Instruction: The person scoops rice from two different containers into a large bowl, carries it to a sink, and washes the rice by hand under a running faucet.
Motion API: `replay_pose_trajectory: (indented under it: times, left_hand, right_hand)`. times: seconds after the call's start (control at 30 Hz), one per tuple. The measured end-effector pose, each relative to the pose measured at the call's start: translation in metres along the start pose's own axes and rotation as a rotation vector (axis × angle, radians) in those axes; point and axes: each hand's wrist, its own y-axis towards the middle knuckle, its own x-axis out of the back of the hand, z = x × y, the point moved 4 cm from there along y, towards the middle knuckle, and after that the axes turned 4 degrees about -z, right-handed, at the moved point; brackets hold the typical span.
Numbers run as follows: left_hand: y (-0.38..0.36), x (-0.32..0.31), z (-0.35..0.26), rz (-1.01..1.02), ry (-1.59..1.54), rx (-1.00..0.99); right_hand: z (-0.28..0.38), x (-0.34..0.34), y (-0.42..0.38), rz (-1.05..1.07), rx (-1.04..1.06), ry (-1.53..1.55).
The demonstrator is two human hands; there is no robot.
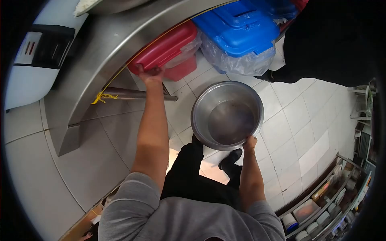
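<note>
My left hand [151, 74] grips the near edge of a red lid [165, 46] on a bin under the steel table, thumb on top and the other fingers partly hidden. Clear plastic lining shows below the lid, above the red bin body [183, 69]. My right hand [250, 142] is closed on the rim of a large round metal basin [202, 116]. The basin is held over the floor in front of my legs, tilted slightly, with nothing distinct visible inside it.
A steel table [108, 48] with a yellow cord [105, 97] stands at the left. Beside the red bin is a blue-lidded bin [241, 30] lined with plastic. Another person in dark clothes [325, 44] stands close at the upper right. Shelves with containers [321, 209] fill the lower right.
</note>
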Motion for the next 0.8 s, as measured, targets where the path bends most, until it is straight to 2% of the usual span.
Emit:
replay_pose_trajectory:
  times: [0.07,0.17,0.33,0.43,0.47,0.67,0.77,0.8]
  left_hand:
    - [-0.003,0.001,0.002,0.035,-0.001,-0.005]
    - [0.002,0.005,0.002,0.115,0.010,0.002]
    - [0.016,0.015,-0.001,0.090,0.024,0.015]
    - [0.004,0.008,0.000,0.060,0.036,-0.079]
    - [-0.002,0.006,0.001,-0.027,0.031,-0.134]
    - [0.024,0.018,-0.006,0.033,0.090,-0.188]
    - [0.025,0.024,-0.004,0.038,0.081,-0.213]
    - [0.020,0.022,-0.001,0.035,0.079,-0.209]
  right_hand:
    - [-0.006,0.013,0.006,-0.036,0.025,-0.047]
    - [-0.049,0.048,0.056,-0.185,0.089,-0.223]
    - [-0.071,0.091,0.067,-0.027,-0.323,-0.115]
    - [-0.087,0.111,0.077,-0.013,-0.491,-0.100]
    - [-0.094,0.114,0.082,-0.021,-0.535,-0.090]
    - [-0.113,0.127,0.100,0.039,-0.515,-0.152]
    - [-0.136,0.127,0.119,-0.015,-0.626,-0.065]
    - [-0.127,0.127,0.110,-0.016,-0.597,-0.187]
